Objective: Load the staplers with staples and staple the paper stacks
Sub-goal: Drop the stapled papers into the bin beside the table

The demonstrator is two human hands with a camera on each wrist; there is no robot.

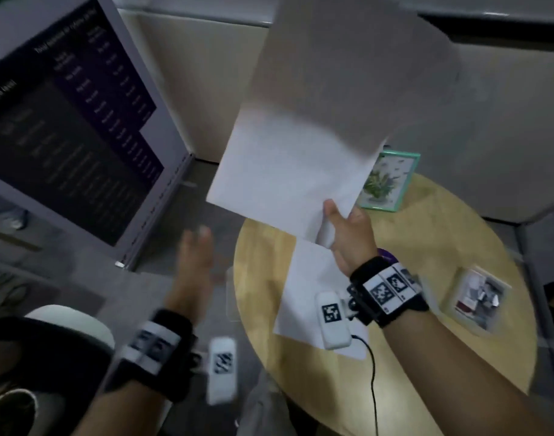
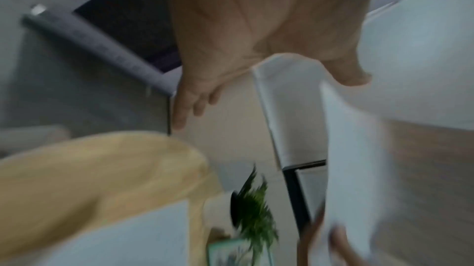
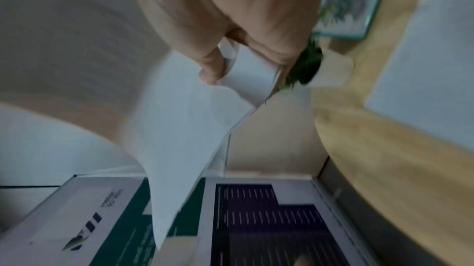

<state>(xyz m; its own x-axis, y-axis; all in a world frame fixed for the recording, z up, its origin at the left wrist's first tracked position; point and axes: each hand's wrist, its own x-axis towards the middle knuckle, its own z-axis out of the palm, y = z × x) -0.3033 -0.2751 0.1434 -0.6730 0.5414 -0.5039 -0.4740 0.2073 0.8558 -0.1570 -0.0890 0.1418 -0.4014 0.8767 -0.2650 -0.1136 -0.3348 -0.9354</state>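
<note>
My right hand (image 1: 340, 223) grips a stack of white paper (image 1: 301, 136) by its lower corner and holds it up in the air over the round wooden table (image 1: 426, 221); the sheets curl and blur at the top. In the right wrist view the thumb and fingers (image 3: 212, 67) pinch the curled corner of the paper stack (image 3: 184, 128). My left hand (image 1: 195, 247) hovers off the table's left edge, fingers straight, holding nothing. A second white paper stack (image 1: 304, 294) lies flat on the table under my right wrist. No stapler shows clearly.
A clear plastic box (image 1: 477, 297) of small items sits on the table's right side. A teal picture frame (image 1: 389, 180) stands at the back, with a small potted plant (image 3: 330, 69) beside it. Something purple (image 1: 385, 254) peeks out by my right wrist. A standing banner (image 1: 65, 121) rises at left.
</note>
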